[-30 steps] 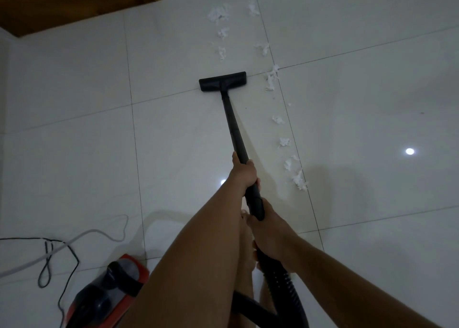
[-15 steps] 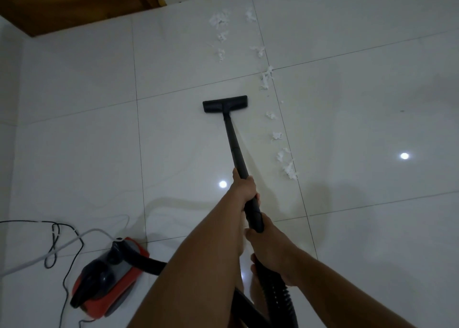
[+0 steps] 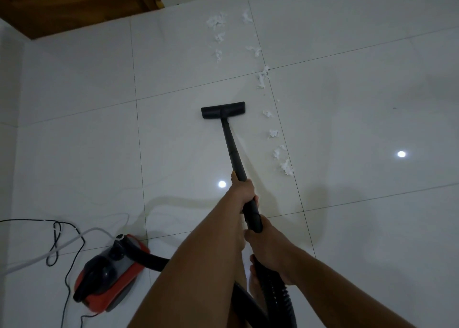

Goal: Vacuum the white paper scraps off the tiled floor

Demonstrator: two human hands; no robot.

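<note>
L hand (image 3: 243, 191) gripping black wand (image 3: 232, 149) mid-shaft, R hand (image 3: 269, 249) wrapping fingers round its rear end by hose (image 3: 275, 293). Wand's floor head (image 3: 223, 110) sitting flat on tile (image 3: 173, 141); paper scraps (image 3: 273, 134) lying just right of it, trailing along grout line (image 3: 301, 202) & further ahead.

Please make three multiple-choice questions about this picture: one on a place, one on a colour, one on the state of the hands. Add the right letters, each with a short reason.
1. Where do the paper scraps nearest the floor head lie?
A) on its left
B) on its right
C) on top of it

2. What colour is the vacuum body?
A) blue and white
B) red and black
C) all yellow

3. What are the hands doing?
A) both hold the vacuum
B) only one holds it
C) both hang free

Answers:
1 B: the scraps trail along its right side.
2 B: it has a red shell with black parts.
3 A: the left hand grips the tube, and the right hand grips its lower end, by the hose.
</note>
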